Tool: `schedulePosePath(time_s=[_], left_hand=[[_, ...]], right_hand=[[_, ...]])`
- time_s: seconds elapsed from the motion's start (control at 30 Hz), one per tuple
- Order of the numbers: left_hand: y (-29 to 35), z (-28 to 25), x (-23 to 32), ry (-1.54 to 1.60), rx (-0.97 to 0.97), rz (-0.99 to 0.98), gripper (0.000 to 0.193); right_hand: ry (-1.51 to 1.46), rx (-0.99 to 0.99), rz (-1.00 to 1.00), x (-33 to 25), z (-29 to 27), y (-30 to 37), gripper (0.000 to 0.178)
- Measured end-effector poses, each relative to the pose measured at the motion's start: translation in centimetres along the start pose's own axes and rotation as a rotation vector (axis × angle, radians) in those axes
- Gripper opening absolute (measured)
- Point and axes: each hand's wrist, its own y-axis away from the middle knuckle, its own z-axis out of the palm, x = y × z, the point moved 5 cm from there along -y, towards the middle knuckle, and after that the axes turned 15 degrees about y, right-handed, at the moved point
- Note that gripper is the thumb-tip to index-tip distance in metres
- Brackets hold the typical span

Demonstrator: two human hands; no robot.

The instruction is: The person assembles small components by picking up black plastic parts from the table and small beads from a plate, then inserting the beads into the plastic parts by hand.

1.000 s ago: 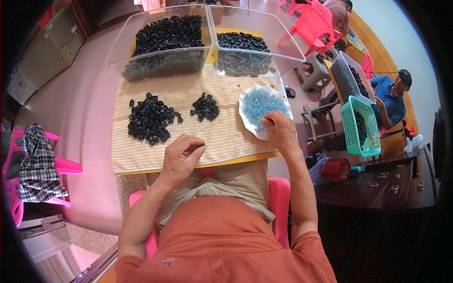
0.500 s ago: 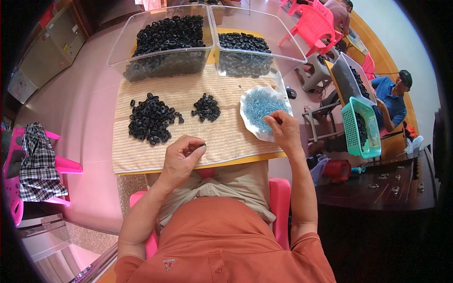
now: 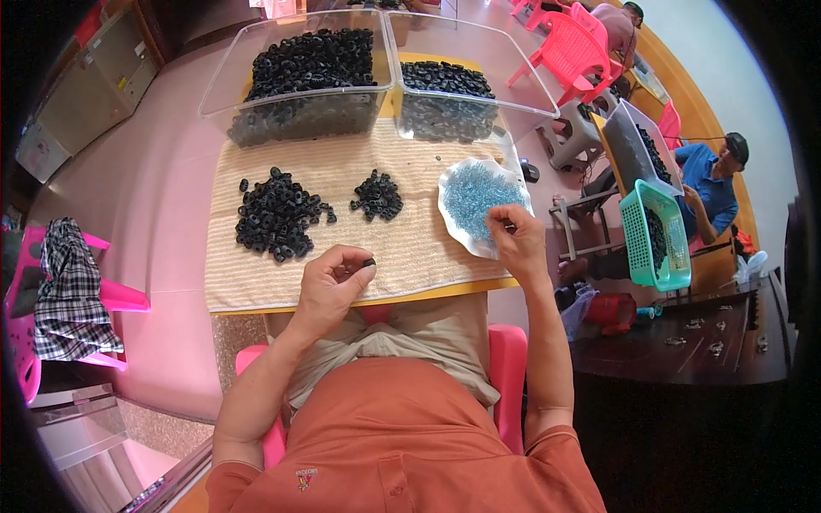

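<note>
"While our left hand (image 3: 333, 286) pinches a black piece (image 3: 369, 262) above the surface (image 3: 419, 244)'s near edge, how's our right hand (image 3: 522, 244)?"

"Its fingertips sit bunched over the white dish (image 3: 466, 242) of blue beads (image 3: 479, 192) by the right edge; whether they're clamped on one, we can't tell."

"How will our piece handle?"

"Light, stiff, perhaps slick, we'd judge; we'd hold its sides."

"Any writing?"

"Our orange shirt (image 3: 385, 427)'s emblem (image 3: 304, 479), too small for us to read."

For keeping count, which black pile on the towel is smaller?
The small pile between the bigger pile and the white dish; it covers far less towel.
</note>
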Motion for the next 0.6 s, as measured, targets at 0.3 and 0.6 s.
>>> schedulePosePath(time_s=[0.3,0.6], left_hand=[[0.1,0.3,0.0,-0.023,0.002,0.011,0.018],[0.2,1.2,-0.6,-0.027,-0.015,0.01,0.013]], right_hand=[[-0.052,-0.014,0.024,0.1,0.0,0.2,0.008],[0.008,0.061,-0.086,-0.8,-0.5,0.3,0.011]])
